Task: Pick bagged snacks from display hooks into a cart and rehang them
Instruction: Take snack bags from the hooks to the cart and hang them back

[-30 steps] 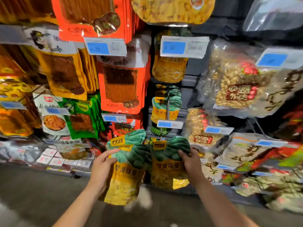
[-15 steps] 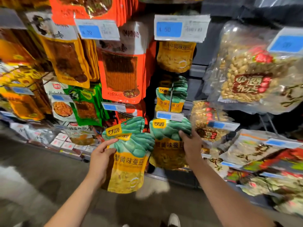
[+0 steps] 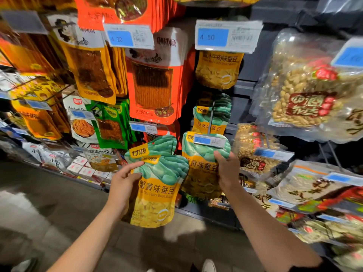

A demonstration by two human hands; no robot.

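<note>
Head view: left hand (image 3: 122, 185) grips two overlapped green-and-yellow broad bean bags (image 3: 157, 185) by their left edge, thumb across the front, held clear of the display. Just right of that hand, the right hand (image 3: 225, 171) pinches the right edge of a matching bag (image 3: 200, 165), raised to the price tag (image 3: 209, 141) at a hook's tip. Above the right hand, another matching bag (image 3: 211, 118) hangs on the hook (image 3: 211, 116). Whether the pinched bag sits on the hook cannot be told.

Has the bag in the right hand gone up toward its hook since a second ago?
Yes. The bag in the right hand has risen: its top now overlaps the small price tag, which earlier hung clear above it.
</note>
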